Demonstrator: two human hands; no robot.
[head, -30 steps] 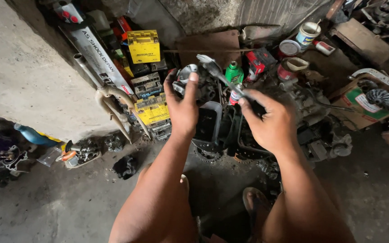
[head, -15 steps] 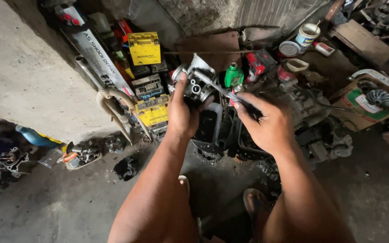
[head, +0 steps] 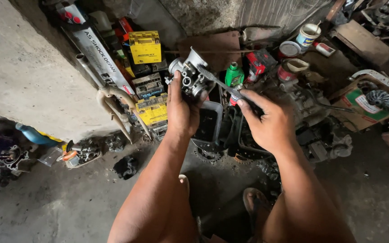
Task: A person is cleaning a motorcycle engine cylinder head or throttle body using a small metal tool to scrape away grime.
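Up near the middle of the view, the left hand [head: 182, 112] is wrapped around a grey metal carburetor [head: 191, 76], thumb and fingers closed on its lower body so that the part stands above the knuckles, well clear of the floor [head: 59, 207]. Beside it, the right hand [head: 269, 123] is curled shut on the handle of a brush [head: 221, 83]; the shaft runs up and to the left, and its bristled head touches the carburetor's right side. Below both hands sit two dark plastic trays [head: 212, 123] among oily engine parts, with a chain sprocket [head: 208, 155] just under them. Behind the carburetor — against the wall — lie yellow boxes [head: 146, 46], a small green bottle [head: 234, 74] and a red part [head: 260, 65]. Farther right stand a white can [head: 308, 36] and an open tin [head: 290, 48], well apart from the hands. On the left, a bent chrome pipe [head: 113, 105] leans by a concrete slab [head: 28, 76], and a blue bottle [head: 33, 134] lies near small parts on the floor. Two sandalled feet [head: 253, 202] show at the bottom edge, between the forearms.
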